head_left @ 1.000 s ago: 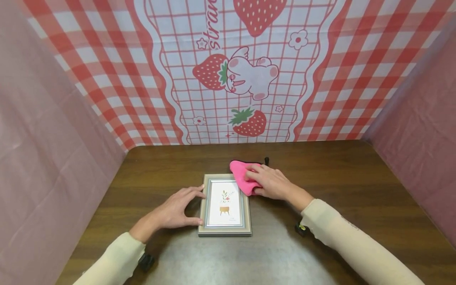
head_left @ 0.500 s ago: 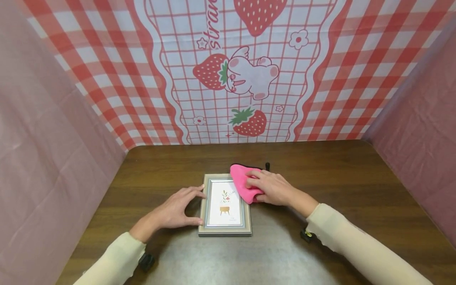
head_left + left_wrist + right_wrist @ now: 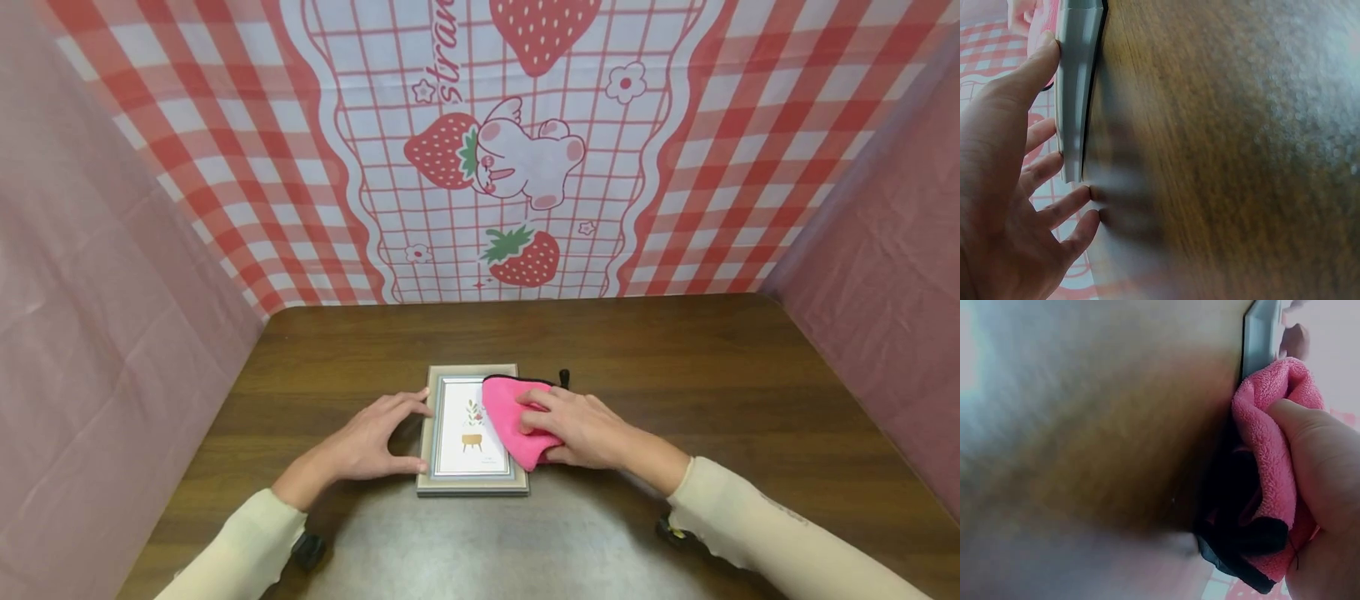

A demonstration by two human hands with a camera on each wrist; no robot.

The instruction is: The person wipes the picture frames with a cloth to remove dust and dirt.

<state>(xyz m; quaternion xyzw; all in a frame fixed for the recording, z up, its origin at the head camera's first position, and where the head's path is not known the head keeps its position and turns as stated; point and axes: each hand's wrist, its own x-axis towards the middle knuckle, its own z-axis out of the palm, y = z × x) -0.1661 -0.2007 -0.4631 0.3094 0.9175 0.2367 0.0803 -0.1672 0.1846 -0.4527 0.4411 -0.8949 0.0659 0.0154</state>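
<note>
A picture frame (image 3: 472,483) with a silver inner border lies flat on the table, its print showing a potted plant. My left hand (image 3: 367,442) touches the frame's left side, thumb and fingers spread along the edge (image 3: 1075,94). In my right hand (image 3: 588,429) is a pink cloth (image 3: 517,417) with dark edging, bunched under the fingers and pressed on the frame's right side. The cloth hides the right border and part of the print. From the right wrist, the thumb sinks into the fluffy pink cloth (image 3: 1269,437) beside the frame's side (image 3: 1262,337).
The brown wooden table (image 3: 337,350) reaches back to a red-and-white checked strawberry curtain (image 3: 300,183). Plain pink curtains (image 3: 112,292) hang on both sides. A black tab (image 3: 564,377) sticks out from the cloth's far right corner.
My right hand has slid the pink cloth down the frame's right side, toward me, from the upper right corner. The left hand and the frame stay in place.
</note>
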